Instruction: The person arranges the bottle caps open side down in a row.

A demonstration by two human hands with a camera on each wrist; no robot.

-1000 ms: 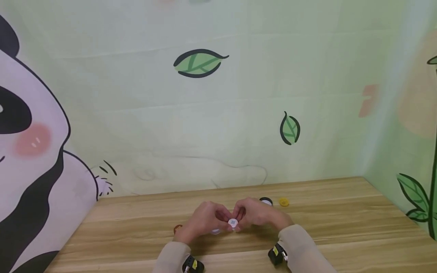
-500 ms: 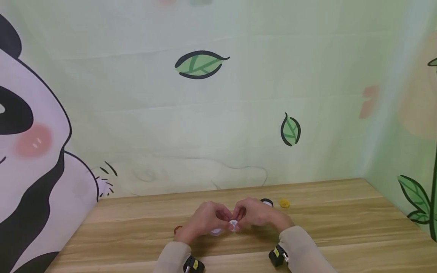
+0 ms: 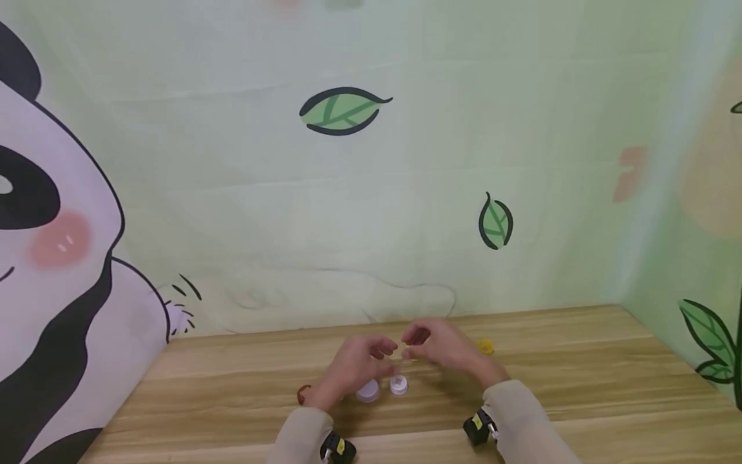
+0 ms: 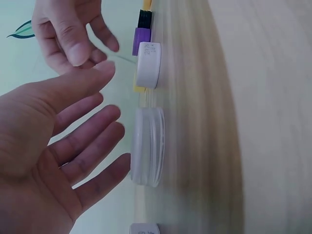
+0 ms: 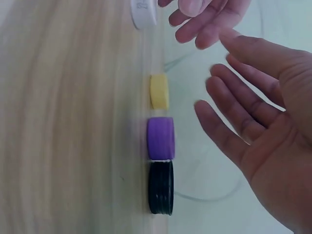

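Observation:
A small white bottle cap (image 3: pixel 399 385) with faint print on its top lies on the table, below and in front of both hands. My left hand (image 3: pixel 356 367) hovers just left of and above it, fingers loosely spread and holding nothing visible. A wider, translucent round lid (image 3: pixel 368 390) sits beside the cap, partly under the left hand; its ridged side shows as a clear lid (image 4: pixel 148 146) in the left wrist view. My right hand (image 3: pixel 443 345) is raised behind and right of the cap, fingers loosely bent and apart from it. Both hands' fingertips point toward each other.
In the right wrist view a yellow cap (image 5: pixel 159 91), a purple cap (image 5: pixel 161 138) and a black ridged cap (image 5: pixel 161 187) stand in a row. A brownish-red cap (image 3: pixel 303 394) lies by the left wrist. A patterned cloth (image 3: pixel 261 212) hangs behind the wooden table (image 3: pixel 556 361).
Both hands had their fingers on the small white cap; they have let go, lifted and drawn apart. The right hand now covers the black cap at the back. The white cap stays on the table.

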